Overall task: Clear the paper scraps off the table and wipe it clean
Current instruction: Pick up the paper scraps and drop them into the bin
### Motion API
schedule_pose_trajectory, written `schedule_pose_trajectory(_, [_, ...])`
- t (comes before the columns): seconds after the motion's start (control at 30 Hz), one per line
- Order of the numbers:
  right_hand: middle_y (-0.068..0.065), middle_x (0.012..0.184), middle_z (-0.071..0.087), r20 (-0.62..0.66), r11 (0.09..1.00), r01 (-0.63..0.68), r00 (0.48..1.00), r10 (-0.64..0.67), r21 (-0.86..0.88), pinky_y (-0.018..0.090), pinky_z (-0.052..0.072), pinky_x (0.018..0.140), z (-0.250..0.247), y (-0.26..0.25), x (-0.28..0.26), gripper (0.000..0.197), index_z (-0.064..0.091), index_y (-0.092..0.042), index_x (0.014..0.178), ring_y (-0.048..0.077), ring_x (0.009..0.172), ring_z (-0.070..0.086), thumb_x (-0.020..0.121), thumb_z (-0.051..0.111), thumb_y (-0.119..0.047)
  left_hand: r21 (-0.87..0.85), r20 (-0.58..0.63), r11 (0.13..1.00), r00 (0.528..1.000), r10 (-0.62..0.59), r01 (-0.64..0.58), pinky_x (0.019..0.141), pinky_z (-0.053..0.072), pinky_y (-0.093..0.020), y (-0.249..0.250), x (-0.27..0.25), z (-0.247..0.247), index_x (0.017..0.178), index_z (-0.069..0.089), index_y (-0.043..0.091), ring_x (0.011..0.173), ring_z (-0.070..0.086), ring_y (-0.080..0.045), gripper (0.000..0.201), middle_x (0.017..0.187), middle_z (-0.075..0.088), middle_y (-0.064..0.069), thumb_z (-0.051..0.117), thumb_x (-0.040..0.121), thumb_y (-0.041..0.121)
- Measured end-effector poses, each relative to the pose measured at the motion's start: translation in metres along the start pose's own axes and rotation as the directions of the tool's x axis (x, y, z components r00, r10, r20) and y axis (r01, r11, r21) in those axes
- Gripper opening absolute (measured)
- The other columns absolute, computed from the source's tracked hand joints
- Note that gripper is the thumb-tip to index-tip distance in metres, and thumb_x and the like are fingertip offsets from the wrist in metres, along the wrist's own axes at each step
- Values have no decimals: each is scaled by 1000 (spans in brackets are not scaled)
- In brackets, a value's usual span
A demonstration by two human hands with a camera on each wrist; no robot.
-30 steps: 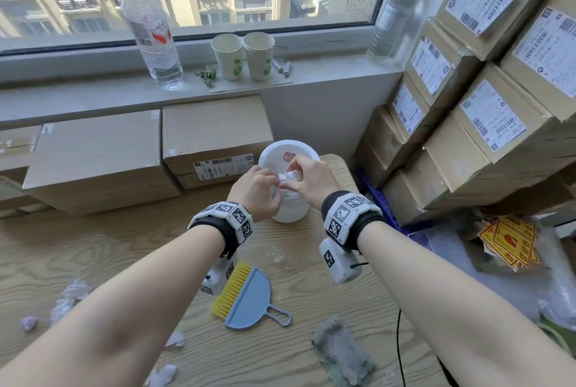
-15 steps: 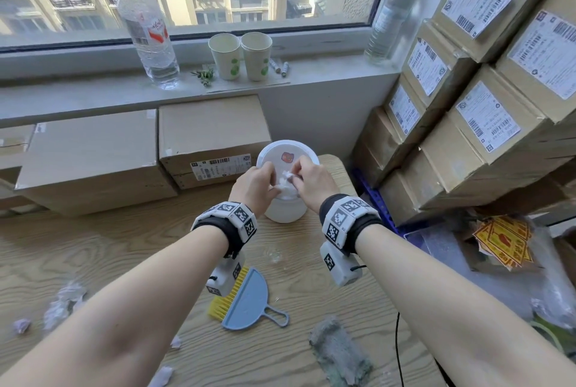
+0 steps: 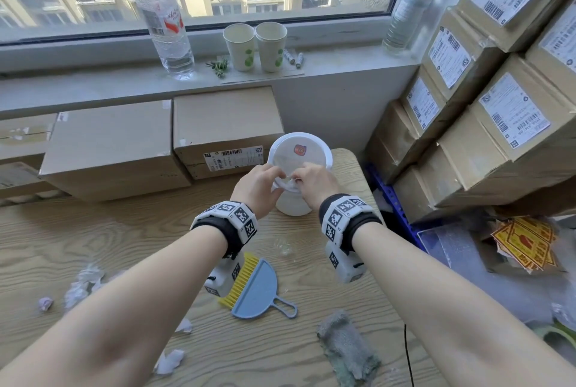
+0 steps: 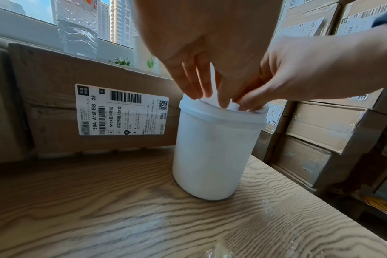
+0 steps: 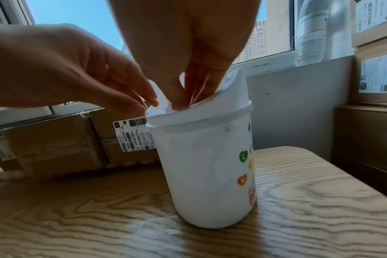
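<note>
Both hands meet over the mouth of the white bin (image 3: 297, 165) at the far edge of the table (image 3: 93, 231), just in front of a cardboard box (image 3: 227, 125). The left hand (image 3: 258, 185) and right hand (image 3: 314, 182) have their fingertips bunched together and dipped into the opening, where the lid (image 5: 227, 94) is tilted up; between them sits a bit of crumpled white paper (image 5: 164, 107), pinched or being pushed down — which fingers actually grip it I cannot tell. The rest of the scraps (image 3: 82, 285) lie on the near left of the table, with more (image 3: 170, 361) close to the front edge and a small purple wad (image 3: 45, 303) well to the left. A dustpan (image 3: 258, 290) with a yellow brush (image 3: 238, 282) tucked into it rests mid-table, and a grey cloth (image 3: 347, 349) lies nearer, to the right. The scraps look feather-light and soft; they should crush easily, so a loose pinch at the middle of each wad would do, though small bits may drift or cling — sweeping them into the dustpan seems surer. The bin looks light and tall, likely to tip if pushed sideways at the rim. The cloth looks limp and shaggy; best bunched in the palm for wiping.
</note>
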State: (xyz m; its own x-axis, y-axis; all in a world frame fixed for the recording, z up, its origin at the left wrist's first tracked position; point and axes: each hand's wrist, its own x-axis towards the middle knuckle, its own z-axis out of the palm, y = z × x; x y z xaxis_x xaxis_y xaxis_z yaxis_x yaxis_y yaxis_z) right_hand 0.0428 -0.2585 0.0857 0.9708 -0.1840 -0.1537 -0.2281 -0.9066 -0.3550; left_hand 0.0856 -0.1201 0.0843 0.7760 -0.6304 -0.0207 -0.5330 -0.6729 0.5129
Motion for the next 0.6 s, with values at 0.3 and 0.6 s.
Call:
schedule_pose_trajectory(0.3, [5, 119, 57, -131, 996, 57, 990, -48, 66, 35, 50, 78, -8, 0, -26, 28, 59, -12, 117, 27, 104, 56, 91, 48, -8, 27, 29, 1000, 1000, -12, 11, 87, 47, -41, 0, -22, -5, 110, 58, 14, 108, 51, -24, 24, 115, 58, -5, 56, 86, 15])
schedule_pose_trajectory(0.6, [5, 111, 62, -101, 987, 74, 993, -60, 145, 39, 51, 81, 34, -2, -66, 25, 61, -12, 111, 24, 99, 61, 87, 62, -19, 70, 171, 997, 985, -33, 22, 91, 46, -40, -8, -65, 22, 113, 56, 16, 112, 51, -23, 26, 122, 54, -2, 56, 87, 19])
